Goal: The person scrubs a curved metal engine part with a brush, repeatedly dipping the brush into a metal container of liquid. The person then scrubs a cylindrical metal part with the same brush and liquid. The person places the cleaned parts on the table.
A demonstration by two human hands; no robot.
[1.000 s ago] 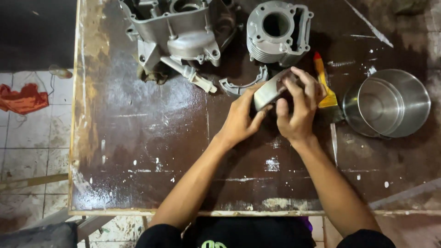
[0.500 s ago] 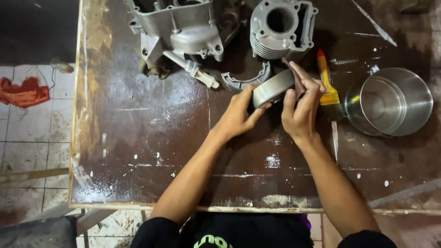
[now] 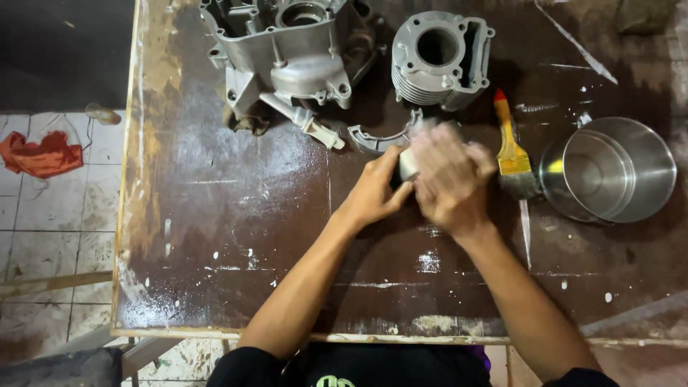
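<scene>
Head view shows the left hand (image 3: 378,190) gripping a round grey metal part (image 3: 408,163) by its side, just right of the frame's centre, held above the dark worn table (image 3: 215,215). The right hand (image 3: 448,179) is closed over the top of the part and blurred, so whether it holds a cloth or abrasive cannot be told. By my judgement the rubbing of this part is under way; how much surface remains cannot be read. At the top of the frame lie an engine case (image 3: 287,50) and a finned cylinder (image 3: 438,57), with a curved metal piece (image 3: 380,137) below them. To the right, a yellow-handled brush (image 3: 512,150) lies beside a steel pot (image 3: 609,168), both untouched.
</scene>
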